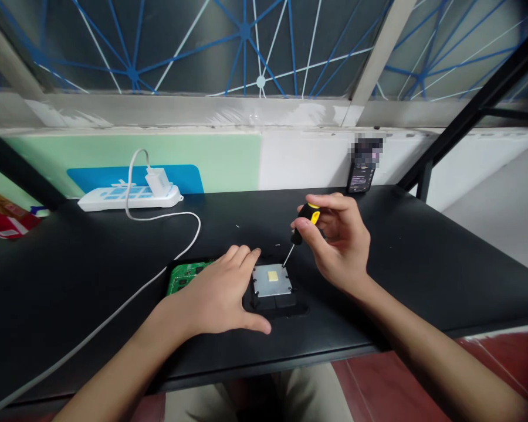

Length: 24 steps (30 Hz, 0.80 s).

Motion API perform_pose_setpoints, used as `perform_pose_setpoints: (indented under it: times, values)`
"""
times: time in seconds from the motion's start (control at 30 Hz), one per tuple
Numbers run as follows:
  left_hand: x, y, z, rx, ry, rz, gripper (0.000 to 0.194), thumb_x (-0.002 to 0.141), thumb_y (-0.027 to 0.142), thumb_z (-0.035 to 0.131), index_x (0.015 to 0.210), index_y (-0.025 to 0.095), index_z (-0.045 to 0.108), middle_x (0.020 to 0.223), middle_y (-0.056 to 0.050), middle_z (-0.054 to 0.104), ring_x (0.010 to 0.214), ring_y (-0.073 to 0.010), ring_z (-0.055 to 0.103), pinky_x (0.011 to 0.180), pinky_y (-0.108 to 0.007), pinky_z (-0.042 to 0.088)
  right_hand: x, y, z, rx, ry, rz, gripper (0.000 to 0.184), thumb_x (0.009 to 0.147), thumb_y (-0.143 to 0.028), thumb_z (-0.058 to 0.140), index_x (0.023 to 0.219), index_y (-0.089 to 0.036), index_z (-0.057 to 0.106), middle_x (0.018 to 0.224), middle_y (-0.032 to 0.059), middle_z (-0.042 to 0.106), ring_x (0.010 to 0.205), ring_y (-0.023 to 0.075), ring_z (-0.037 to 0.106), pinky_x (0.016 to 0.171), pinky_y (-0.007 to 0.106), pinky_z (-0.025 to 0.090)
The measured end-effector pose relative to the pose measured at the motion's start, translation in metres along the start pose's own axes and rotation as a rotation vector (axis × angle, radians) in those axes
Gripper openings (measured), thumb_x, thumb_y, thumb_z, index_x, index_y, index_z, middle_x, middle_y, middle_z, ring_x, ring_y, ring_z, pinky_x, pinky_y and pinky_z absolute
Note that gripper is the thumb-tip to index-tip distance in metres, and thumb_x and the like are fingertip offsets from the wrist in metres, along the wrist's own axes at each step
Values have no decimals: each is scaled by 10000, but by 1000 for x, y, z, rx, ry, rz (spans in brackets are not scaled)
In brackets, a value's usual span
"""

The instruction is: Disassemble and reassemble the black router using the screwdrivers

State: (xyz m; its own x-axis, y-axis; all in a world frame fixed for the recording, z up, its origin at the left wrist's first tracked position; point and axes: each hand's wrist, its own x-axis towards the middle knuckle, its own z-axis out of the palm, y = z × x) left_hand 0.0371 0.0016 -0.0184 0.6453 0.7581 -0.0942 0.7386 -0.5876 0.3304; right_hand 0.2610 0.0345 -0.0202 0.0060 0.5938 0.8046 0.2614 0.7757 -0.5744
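A black casing [286,301] lies on the dark table with a square silver metal plate [264,287] set in it. The plate has a small pale yellow pad [273,276] at its middle and screw points around its edge. My right hand [341,240] grips a black and yellow screwdriver [296,237], tilted, its tip at the plate's far right corner. My left hand [220,293] lies spread over the casing's left side, fingers along the far edge and thumb stretched near the front edge. Under that hand, a green circuit board [183,276] is partly hidden.
Two tiny screws [277,244] lie beyond the casing. A white power strip [110,199] with a plugged-in charger [157,181] sits at the back left; its white cable [132,298] crosses the table. A phone [361,176] leans on the wall. A red packet [9,217] is far left.
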Motion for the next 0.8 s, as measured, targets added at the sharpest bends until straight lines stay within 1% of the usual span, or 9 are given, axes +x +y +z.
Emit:
perform_pose_setpoints:
  times: [0.07,0.17,0.3,0.43,0.57,0.67,0.8]
  values:
    - [0,0,-1,4,1,1,1108,727,727,715,1544,123,274,1474,-201,437,1395,-399,382,1121,-525,378,0,-1,0,15,-34,25,327,896,-229,688,1204,-309,610,1001,10,645,778,144,698,691,329,610]
    - [0,1,-2,10,-10,0,1121,723,741,709,1543,111,276,1483,-207,426,1399,-400,376,1129,-518,372,-1,-2,0,113,-98,56,263,966,-258,583,1226,-298,571,1050,21,701,837,157,725,742,349,618]
    - [0,3,-3,22,-17,-3,1114,727,725,720,1537,99,281,1467,-204,439,1384,-383,395,1130,-498,377,-2,-1,0,230,-105,36,195,1014,-284,474,1198,-274,537,1065,34,727,870,170,739,754,368,628]
    - [1,3,-3,22,-4,7,1103,730,723,720,1532,102,284,1451,-205,452,1365,-378,416,1118,-509,389,-2,0,1,197,-113,12,237,977,-271,553,1213,-291,544,1093,37,689,867,172,716,715,359,609]
    - [2,2,-2,25,2,10,1123,723,719,734,1532,85,280,1458,-217,443,1370,-380,405,1124,-512,381,2,1,2,43,-55,-87,300,887,-270,691,1175,-309,615,1064,35,601,884,178,619,638,330,554]
    - [1,2,-1,22,7,14,1135,721,713,744,1529,63,284,1443,-221,450,1352,-380,417,1118,-505,387,5,3,2,-2,-32,-155,373,818,-273,778,1162,-309,635,1026,36,591,913,195,580,618,321,511]
    - [1,3,-1,10,12,20,1131,722,702,754,1532,72,278,1393,-200,477,1313,-373,441,1089,-498,410,7,5,2,-4,-22,-173,446,759,-284,842,1150,-320,631,999,31,583,897,200,566,609,326,496]
